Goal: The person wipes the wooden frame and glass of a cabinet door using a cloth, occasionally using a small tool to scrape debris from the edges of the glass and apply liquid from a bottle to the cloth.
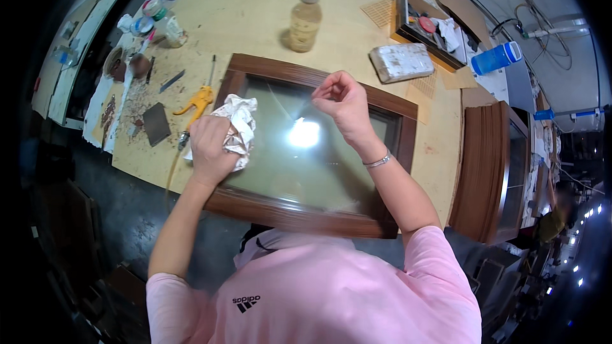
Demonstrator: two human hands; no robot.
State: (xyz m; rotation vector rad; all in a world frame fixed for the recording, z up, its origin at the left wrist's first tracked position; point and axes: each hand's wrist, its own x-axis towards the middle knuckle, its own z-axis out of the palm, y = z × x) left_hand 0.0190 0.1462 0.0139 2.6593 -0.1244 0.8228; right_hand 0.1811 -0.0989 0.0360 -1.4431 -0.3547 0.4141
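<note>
A brown wood-framed glass panel (280,181) lies on the table in front of me, a bright light reflected in its glass. At its left side my left hand (212,146) is closed on a crumpled white rag (242,124) with brownish stains. My right hand (344,105) is above the upper right part of the glass, fingertips pinched together; whatever they hold, if anything, is too small to make out. Beside the rag lies a yellow air blow gun (199,99) with a long thin nozzle and a hose.
A capped bottle of yellowish liquid (305,22) stands beyond the panel. A worn whitish block (401,62) and a box of odds and ends (433,32) are at the far right, near a blue bottle (496,58). Stacked brown frames (481,165) stand right. Dark sandpaper (156,124) lies left among debris.
</note>
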